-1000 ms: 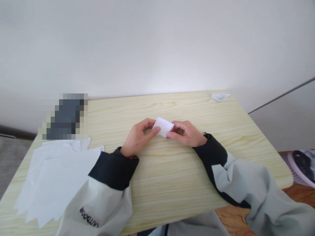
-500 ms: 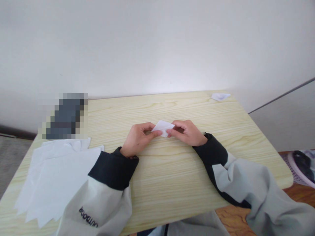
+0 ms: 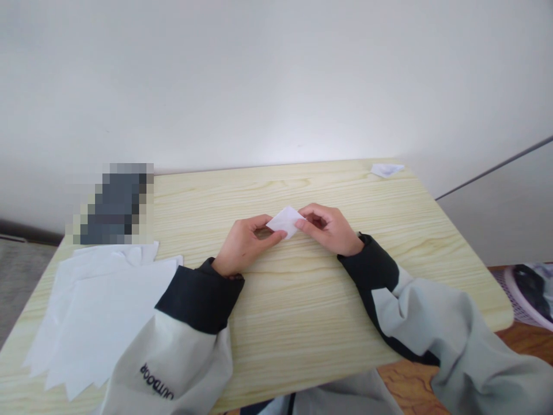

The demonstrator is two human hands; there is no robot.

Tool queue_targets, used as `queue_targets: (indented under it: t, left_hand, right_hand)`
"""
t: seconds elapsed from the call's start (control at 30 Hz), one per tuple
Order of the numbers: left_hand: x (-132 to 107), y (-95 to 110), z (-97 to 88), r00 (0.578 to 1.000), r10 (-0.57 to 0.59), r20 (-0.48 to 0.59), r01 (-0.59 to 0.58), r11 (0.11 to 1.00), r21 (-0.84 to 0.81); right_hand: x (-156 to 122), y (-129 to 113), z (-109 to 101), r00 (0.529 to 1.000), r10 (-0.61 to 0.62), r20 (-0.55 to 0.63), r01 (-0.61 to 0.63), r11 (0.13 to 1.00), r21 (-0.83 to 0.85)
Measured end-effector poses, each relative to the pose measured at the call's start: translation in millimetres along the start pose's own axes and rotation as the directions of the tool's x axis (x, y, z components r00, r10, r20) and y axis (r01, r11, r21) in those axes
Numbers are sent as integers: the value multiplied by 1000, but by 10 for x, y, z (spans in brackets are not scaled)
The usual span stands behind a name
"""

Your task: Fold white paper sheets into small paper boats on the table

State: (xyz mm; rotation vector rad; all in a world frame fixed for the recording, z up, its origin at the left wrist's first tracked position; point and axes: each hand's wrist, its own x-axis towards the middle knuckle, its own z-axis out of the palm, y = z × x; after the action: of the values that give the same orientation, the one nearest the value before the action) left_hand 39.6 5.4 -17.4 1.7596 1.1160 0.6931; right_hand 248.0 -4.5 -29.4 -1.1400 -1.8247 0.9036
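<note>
A small folded piece of white paper [image 3: 286, 221] sits between both hands just above the middle of the light wooden table [image 3: 302, 311]. My left hand [image 3: 244, 245] pinches its left corner between thumb and forefinger. My right hand [image 3: 330, 229] grips its right side with curled fingers. Both wrists rest on the tabletop, in dark cuffs and grey sleeves.
A loose stack of white paper sheets [image 3: 95, 317] lies at the table's left front. A dark pixelated object [image 3: 114, 203] stands at the back left. A small folded paper piece [image 3: 386, 169] lies at the far right corner. A lilac basket [image 3: 529, 294] is on the floor at right.
The folded paper has been turned and flattened between the fingers, from a raised rectangle to a lower, pointed shape. Both hands stay in nearly the same spot.
</note>
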Motion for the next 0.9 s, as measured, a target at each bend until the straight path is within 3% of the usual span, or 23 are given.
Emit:
queue_targets:
  t: [0.23, 0.5, 0.6, 0.7, 0.8, 0.9]
  left_hand:
    - [-1, 22, 2, 1000, 25, 0, -25, 999, 34]
    - [0, -23, 15, 1000, 19, 3, -19, 1000, 5]
    - [18, -55, 31, 994, 75, -83, -79, 996, -50]
    - [36, -64, 31, 959, 199, -199, -203, 979, 0]
    - [41, -58, 16, 909, 329, -257, -296, 942, 160]
    - [38, -66, 1, 895, 377, -238, -313, 911, 268]
  right_hand:
    - [-7, 19, 22, 998, 50, -45, -49, 999, 23]
    - [-9, 25, 29, 999, -1, -44, 1, 1000, 0]
    - [-10, 19, 25, 985, -95, -146, 84, 993, -79]
    - [-4, 6, 17, 934, -280, -222, 234, 949, -213]
    - [9, 6, 6, 894, -415, -171, 353, 885, -305]
    - [26, 33, -8, 883, -458, -100, 382, 826, -414]
